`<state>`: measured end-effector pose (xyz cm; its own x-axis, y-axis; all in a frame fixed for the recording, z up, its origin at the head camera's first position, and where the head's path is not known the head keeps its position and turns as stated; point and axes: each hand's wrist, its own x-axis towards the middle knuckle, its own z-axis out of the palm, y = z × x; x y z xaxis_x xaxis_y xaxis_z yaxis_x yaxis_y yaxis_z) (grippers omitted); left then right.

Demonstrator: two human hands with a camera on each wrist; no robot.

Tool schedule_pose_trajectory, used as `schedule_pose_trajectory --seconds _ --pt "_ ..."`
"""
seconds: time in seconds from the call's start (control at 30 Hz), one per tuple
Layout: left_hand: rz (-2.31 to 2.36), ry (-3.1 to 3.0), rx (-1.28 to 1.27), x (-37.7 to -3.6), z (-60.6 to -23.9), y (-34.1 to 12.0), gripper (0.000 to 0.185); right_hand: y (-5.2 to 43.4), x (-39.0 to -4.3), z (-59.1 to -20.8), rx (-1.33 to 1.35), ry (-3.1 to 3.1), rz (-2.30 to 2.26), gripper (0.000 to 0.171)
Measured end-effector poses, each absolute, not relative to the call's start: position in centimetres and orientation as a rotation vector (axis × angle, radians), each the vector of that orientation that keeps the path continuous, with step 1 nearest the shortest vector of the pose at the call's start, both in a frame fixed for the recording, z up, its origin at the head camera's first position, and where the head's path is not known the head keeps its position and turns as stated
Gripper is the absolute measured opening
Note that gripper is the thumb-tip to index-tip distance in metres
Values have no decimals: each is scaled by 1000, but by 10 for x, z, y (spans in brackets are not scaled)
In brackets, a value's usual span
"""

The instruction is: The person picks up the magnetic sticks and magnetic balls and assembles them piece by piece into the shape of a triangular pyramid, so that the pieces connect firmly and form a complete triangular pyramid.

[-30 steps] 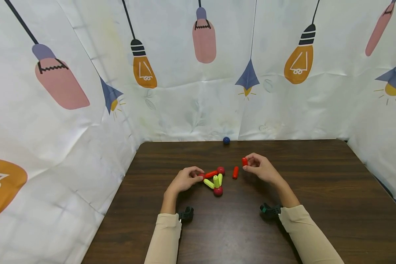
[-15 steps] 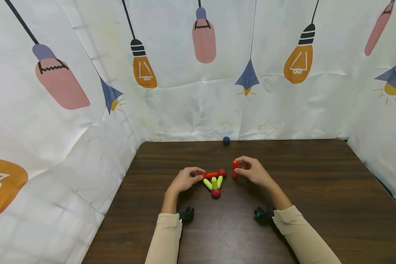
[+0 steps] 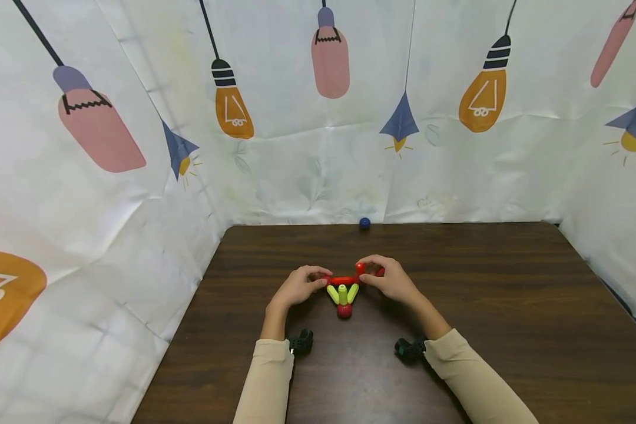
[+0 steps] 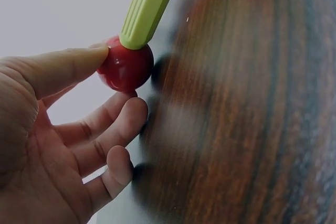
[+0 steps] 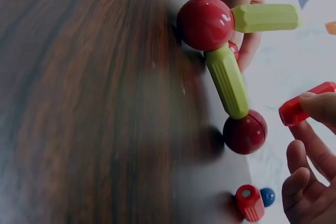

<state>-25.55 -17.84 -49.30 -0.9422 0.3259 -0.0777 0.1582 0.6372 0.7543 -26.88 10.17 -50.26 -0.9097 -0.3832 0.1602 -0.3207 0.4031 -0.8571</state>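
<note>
Magnetic rods and balls form a small structure (image 3: 343, 291) that is found near the middle of the dark wooden table (image 3: 509, 306), between the two hands. Three yellow-green rods (image 3: 343, 292) are seen fanning upward from a dark red ball (image 3: 344, 311) at the near end, and a red rod (image 3: 341, 280) is laid across the far side.

The left hand (image 3: 297, 287) is placed at the left end of the structure. In the left wrist view, a red ball (image 4: 126, 68) joined to a yellow-green rod (image 4: 148, 7) is pinched between the thumb and the curled fingers (image 4: 113, 121).

The right hand (image 3: 388, 281) is placed at the right end. In the right wrist view, a red rod piece (image 5: 304, 106) is held between thumb and curled fingers (image 5: 310, 169), just beside a red ball (image 5: 244, 132) of the structure. Whether the piece touches that ball cannot be told. A further red rod (image 5: 249, 202) is seen lying on the table beyond.

A small blue ball (image 3: 364, 223) is noted at the far edge of the table, well apart from the hands. A paper backdrop (image 3: 307, 147) printed with light bulbs is hung behind and to both sides.
</note>
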Motion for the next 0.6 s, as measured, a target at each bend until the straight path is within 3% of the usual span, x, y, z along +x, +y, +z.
schedule_pose_trajectory --seconds 0.6 --pt "1207 2665 406 -258 -497 -175 24 92 -268 -499 -627 2575 -1436 25"
